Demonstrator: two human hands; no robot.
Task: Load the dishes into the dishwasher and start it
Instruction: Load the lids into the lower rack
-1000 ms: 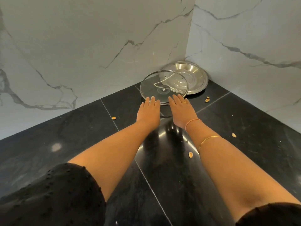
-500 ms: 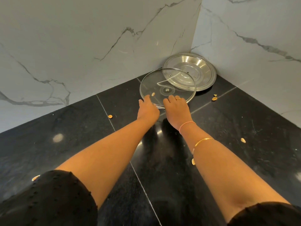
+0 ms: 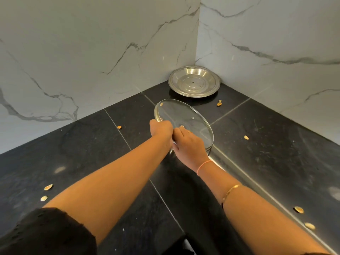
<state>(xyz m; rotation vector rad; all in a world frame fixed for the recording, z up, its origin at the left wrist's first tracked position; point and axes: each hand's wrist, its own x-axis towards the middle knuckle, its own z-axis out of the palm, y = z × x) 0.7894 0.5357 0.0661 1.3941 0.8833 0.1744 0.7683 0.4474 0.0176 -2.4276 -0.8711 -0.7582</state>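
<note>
The person's two hands meet at the near edge of a round glass lid (image 3: 185,116) with a metal rim, which is tilted above the black stone desk (image 3: 276,144), well forward of the corner where the two marble walls (image 3: 92,52) join. The left hand (image 3: 161,129) has its fingers curled round the lid's left rim. The right hand (image 3: 189,144) lies over the near part of the lid, its fingers (image 3: 181,130) bent onto the glass and its thumb tucked under the edge, so both hands grip the lid. Whether the lid's lower right edge touches the desk cannot be told. A small brown scrap clings to the glass near its far rim. Behind the lid, apart from it and right in the corner, a round steel plate (image 3: 194,81) lies flat on the desk. Pale shell pieces (image 3: 219,103) are scattered over the desk on both sides of the arms. The right forearm wears a pink band (image 3: 204,165) at the wrist and a gold bangle (image 3: 230,192) further up; black sleeves (image 3: 46,232) cover both upper arms.
</note>
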